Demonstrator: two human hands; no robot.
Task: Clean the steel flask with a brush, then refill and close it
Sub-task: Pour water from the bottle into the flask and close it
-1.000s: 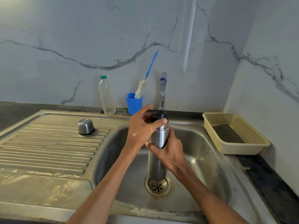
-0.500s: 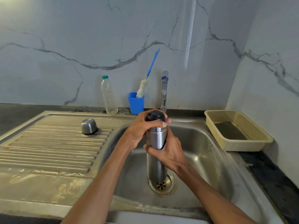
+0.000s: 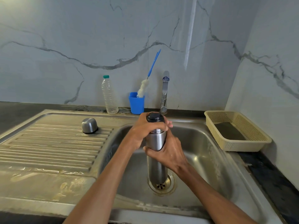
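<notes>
Two hands on upright steel flask (image 3: 156, 141), long axis vertical, stopper (image 3: 154, 117) uppermost; left hand (image 3: 145, 129) gripping stopper, right hand (image 3: 168, 152) clasping body

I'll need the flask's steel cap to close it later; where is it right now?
In the head view, the steel cap sits on the ribbed drainboard left of the sink basin, in front of the plastic bottle.

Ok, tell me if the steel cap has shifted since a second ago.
No. The cap sits at the same spot on the back ridges of the drainboard, below the bottle.
</notes>
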